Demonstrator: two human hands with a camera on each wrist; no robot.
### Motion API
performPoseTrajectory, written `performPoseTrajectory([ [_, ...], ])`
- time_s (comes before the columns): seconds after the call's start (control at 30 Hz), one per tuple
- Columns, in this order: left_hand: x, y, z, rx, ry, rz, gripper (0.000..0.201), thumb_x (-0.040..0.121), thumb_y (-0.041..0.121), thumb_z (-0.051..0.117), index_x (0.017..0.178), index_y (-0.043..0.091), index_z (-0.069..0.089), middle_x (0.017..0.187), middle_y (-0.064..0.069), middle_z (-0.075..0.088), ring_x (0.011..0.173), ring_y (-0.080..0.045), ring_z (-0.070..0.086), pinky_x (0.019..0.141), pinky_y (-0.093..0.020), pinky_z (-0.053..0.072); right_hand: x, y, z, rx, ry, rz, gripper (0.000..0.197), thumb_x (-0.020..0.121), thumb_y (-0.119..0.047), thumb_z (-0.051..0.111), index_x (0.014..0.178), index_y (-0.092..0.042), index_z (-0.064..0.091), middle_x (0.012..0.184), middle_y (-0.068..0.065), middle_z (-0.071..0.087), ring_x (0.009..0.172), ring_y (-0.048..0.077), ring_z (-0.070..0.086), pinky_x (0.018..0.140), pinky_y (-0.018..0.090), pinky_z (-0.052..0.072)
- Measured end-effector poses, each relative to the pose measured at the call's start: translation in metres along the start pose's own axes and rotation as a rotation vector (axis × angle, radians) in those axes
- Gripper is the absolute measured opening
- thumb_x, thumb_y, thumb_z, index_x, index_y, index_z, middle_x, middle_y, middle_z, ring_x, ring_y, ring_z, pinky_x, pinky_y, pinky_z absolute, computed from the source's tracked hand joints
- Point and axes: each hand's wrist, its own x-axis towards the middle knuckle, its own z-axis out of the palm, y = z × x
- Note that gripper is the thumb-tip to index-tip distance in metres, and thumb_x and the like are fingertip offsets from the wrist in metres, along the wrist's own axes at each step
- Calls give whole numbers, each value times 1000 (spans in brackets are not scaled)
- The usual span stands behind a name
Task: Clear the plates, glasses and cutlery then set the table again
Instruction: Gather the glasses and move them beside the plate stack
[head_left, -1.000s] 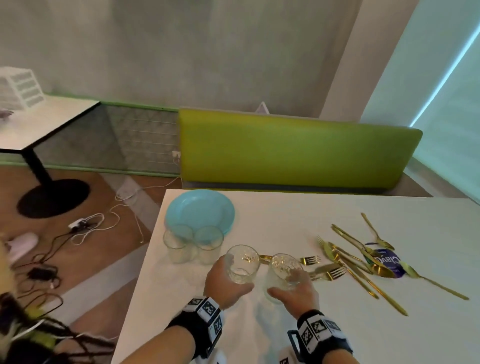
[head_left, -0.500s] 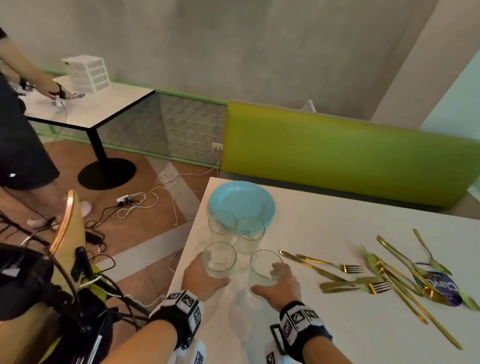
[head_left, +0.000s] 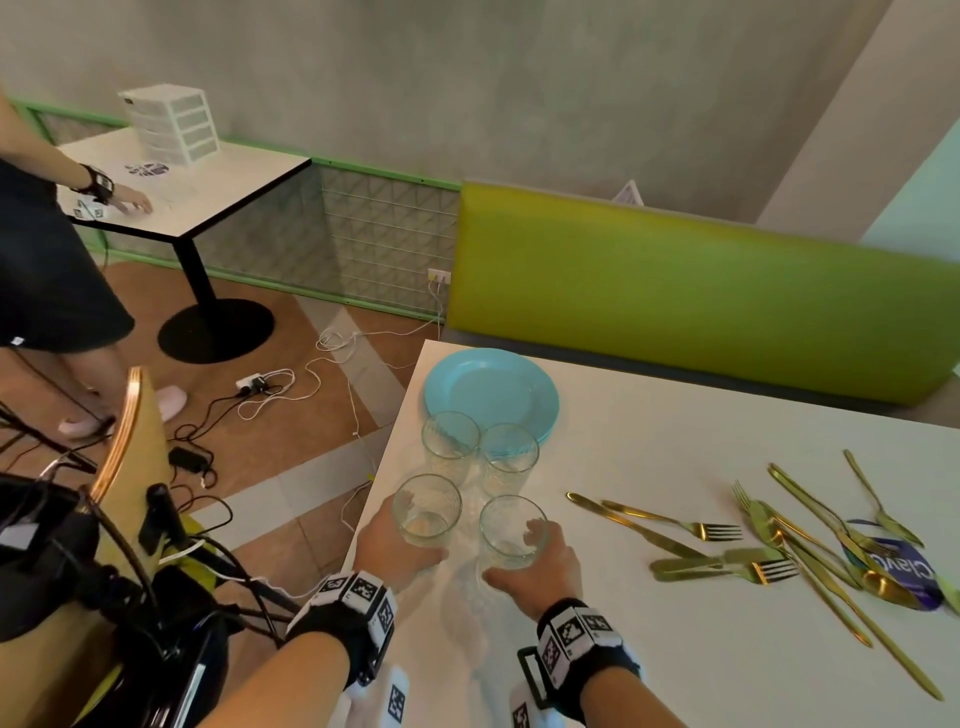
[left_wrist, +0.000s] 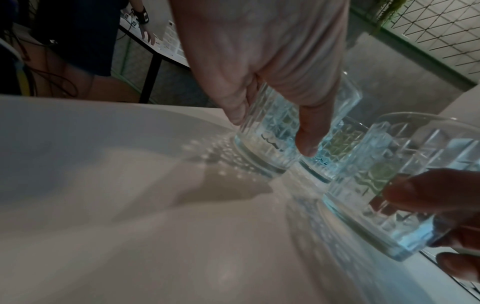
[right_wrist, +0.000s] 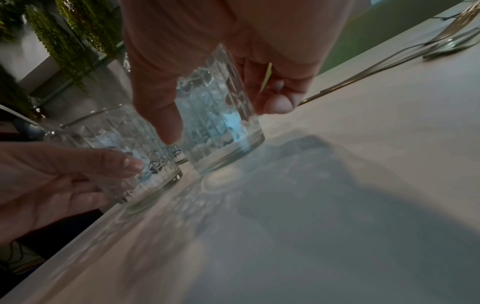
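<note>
My left hand (head_left: 400, 545) grips a clear cut glass (head_left: 427, 512) that stands on the white table (head_left: 649, 457) near its left edge; the same glass (left_wrist: 270, 139) shows under my fingers in the left wrist view. My right hand (head_left: 535, 566) grips a second glass (head_left: 511, 530) beside it, seen as the glass (right_wrist: 221, 123) in the right wrist view. Just beyond stand two more glasses (head_left: 451, 441) (head_left: 509, 457), in front of a stack of blue plates (head_left: 491, 395). Gold forks, knives and spoons (head_left: 779, 540) lie scattered to the right.
A purple label (head_left: 904, 571) lies under the cutlery at the right. A green bench back (head_left: 701, 296) runs behind the table. To the left are a wooden chair (head_left: 124, 431) with cables, floor wiring, and another person (head_left: 52, 260) at a second table (head_left: 208, 182).
Both hands have carried their glasses leftward across the table and brought them down close to the two standing glasses. The camera view has swung left.
</note>
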Motion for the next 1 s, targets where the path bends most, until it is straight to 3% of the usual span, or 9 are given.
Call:
performPoseTrajectory([
  [0.2,7,1,0,-9,-23,6,92,61,16,87,140,16,40,140,-4,51,131,-22,47,106,-29,37,7,-3,7,27,0,13,79,60,-27,81,129,-24,40,124,4,52,110,19,53,80,16,37],
  [0.37,14,1,2,-6,-34,8,92,60,16,86,139,18,40,138,-4,52,130,-21,48,105,-29,39,12,-5,9,31,3,10,79,61,-26,81,128,-25,40,123,3,53,98,15,49,77,16,36],
  [0.7,20,5,2,40,-70,20,91,62,18,84,141,20,37,139,-3,51,129,-21,49,102,-26,39,19,-9,10,25,7,17,81,61,-27,82,130,-26,38,123,3,54,113,21,52,89,23,42],
  [1.0,21,6,4,53,-66,17,90,64,16,82,141,23,36,138,-3,52,128,-23,50,102,-28,40,22,-15,10,40,16,22,81,63,-23,83,131,-24,39,124,3,56,114,21,54,82,18,40],
])
